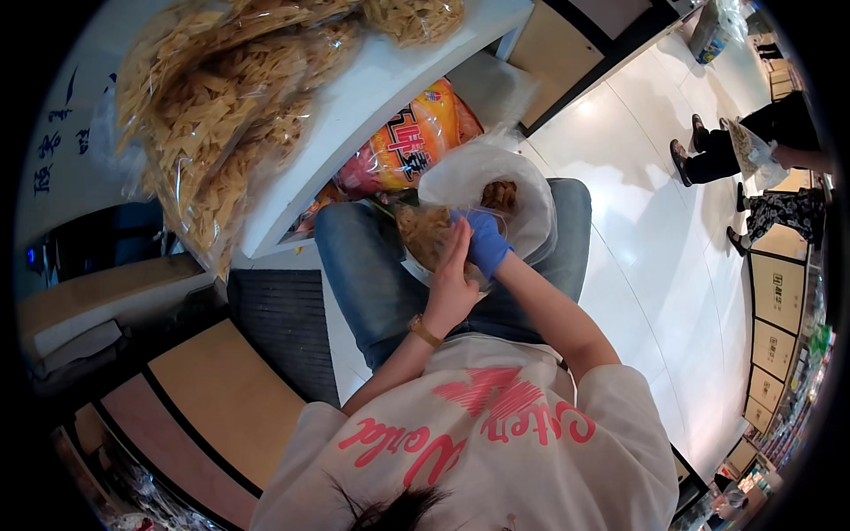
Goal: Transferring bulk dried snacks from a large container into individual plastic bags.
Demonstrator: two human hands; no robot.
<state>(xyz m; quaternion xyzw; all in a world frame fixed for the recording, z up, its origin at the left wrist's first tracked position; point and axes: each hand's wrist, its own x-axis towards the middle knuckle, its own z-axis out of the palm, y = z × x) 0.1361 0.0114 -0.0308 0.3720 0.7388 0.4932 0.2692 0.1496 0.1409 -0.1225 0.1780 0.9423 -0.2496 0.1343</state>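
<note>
My left hand (453,285), bare and with a watch or bracelet on the wrist, lies with fingers extended against the gloved one. A blue glove covers my right hand (488,242), whose fingertips are hidden. Both hands meet at the edge of a clear plastic bag (422,232) of tan dried strips between my knees. Whether either grips the film, I cannot tell. Just beyond the blue glove, a white plastic bag (458,176) stands wide-mouthed, with some brown dried pieces (499,196) inside.
Large clear bags of tan dried strips (219,113) rest on a white counter (372,73) at upper left. Below its edge sits an orange printed package (415,139). A dark ribbed mat (282,325) lies left of my legs. People (717,152) stand on the tiled floor (637,199) to the right.
</note>
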